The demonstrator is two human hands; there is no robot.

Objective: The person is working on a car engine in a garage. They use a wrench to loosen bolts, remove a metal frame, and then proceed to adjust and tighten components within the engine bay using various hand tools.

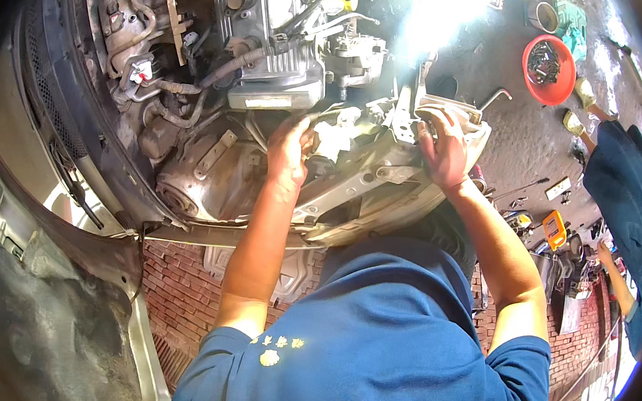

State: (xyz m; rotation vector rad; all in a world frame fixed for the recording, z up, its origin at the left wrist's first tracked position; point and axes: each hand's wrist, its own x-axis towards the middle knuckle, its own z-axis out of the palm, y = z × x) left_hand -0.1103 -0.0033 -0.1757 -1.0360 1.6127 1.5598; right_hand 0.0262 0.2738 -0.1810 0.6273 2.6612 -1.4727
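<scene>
Over the inner side of a car's open engine bay, my left hand has its fingers curled in beside a brightly lit, pale part. What those fingers grip, if anything, is hidden. My right hand rests on the metal front frame at the bay's corner, thumb apart from the outstretched fingers. Between my hands, glare washes out part of the metalwork. A pale fender rail with holes runs below them, close to my body. The grey engine, with hoses and a bracketed unit, sits beyond my left hand.
A red basin of small metal parts stands on the floor at the far right. Another person in dark blue bends at the right edge, near scattered tools and an orange-yellow item. An open car door fills the lower left.
</scene>
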